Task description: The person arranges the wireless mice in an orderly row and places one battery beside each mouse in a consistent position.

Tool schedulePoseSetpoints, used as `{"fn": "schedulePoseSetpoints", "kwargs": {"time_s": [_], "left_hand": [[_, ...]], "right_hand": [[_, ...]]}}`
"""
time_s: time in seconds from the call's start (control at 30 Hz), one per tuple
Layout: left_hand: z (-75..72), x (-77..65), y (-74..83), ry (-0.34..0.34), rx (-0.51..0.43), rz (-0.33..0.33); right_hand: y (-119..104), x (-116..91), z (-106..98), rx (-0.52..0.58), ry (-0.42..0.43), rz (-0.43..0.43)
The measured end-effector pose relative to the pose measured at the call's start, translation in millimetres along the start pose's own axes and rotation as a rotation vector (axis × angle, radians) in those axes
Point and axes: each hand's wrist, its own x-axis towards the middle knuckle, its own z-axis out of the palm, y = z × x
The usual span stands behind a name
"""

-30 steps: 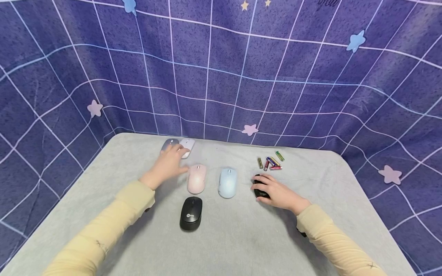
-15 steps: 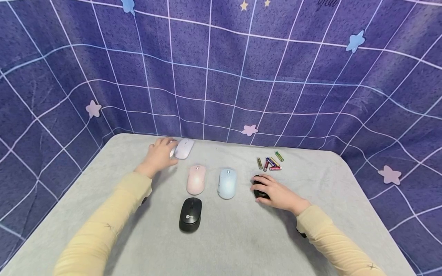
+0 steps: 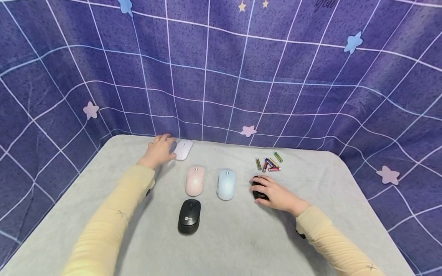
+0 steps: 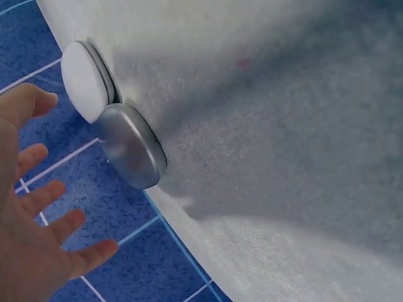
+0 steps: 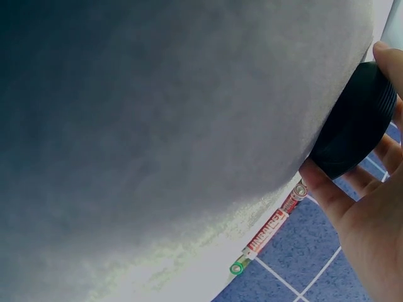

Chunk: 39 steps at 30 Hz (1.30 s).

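At the table's far left my left hand (image 3: 157, 152) hovers by a grey mouse (image 4: 129, 148), fingers spread and apart from it in the left wrist view. In the head view the hand hides most of that mouse. A white mouse (image 3: 183, 149) lies just to its right. On the right side my right hand (image 3: 277, 196) grips a small black mouse (image 5: 356, 123), fingers draped over and around its sides. Between the hands lie a pink mouse (image 3: 195, 181) and a light blue mouse (image 3: 226, 185). Closer to me is a larger black mouse (image 3: 189, 216).
Several small batteries (image 3: 274, 169) lie loosely grouped beyond the right hand. The grey cloth-covered table (image 3: 228, 245) ends at the back against a purple-blue curtain (image 3: 221, 76) with grid lines and stars.
My left hand has moved left from above the grey and white mice to the grey one's left side. The right hand stays on the small black mouse.
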Motion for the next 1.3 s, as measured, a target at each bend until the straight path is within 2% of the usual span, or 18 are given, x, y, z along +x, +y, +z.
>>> {"fn": "schedulePoseSetpoints", "kwargs": {"time_s": [0.4, 0.57, 0.73, 0.9, 1.3], "left_hand": [[3.0, 11.2, -14.8, -0.073, -0.026, -0.024], [6.9, 10.7, -16.9, -0.114, -0.075, -0.051], [11.7, 11.0, -15.4, -0.135, -0.063, -0.038], [13.7, 10.9, -14.1, -0.132, -0.064, -0.009], [14.4, 13.6, -10.6, -0.117, -0.064, 0.015]], "right_hand": [[1, -1, 0, 0.005, 0.006, 0.001], [1, -1, 1, 0.001, 0.01, -0.006], [1, -1, 1, -0.005, -0.003, 0.003], [0, 0, 0, 0.01, -0.013, 0.013], [2, -1, 3, -0.014, -0.008, 0.01]]}}
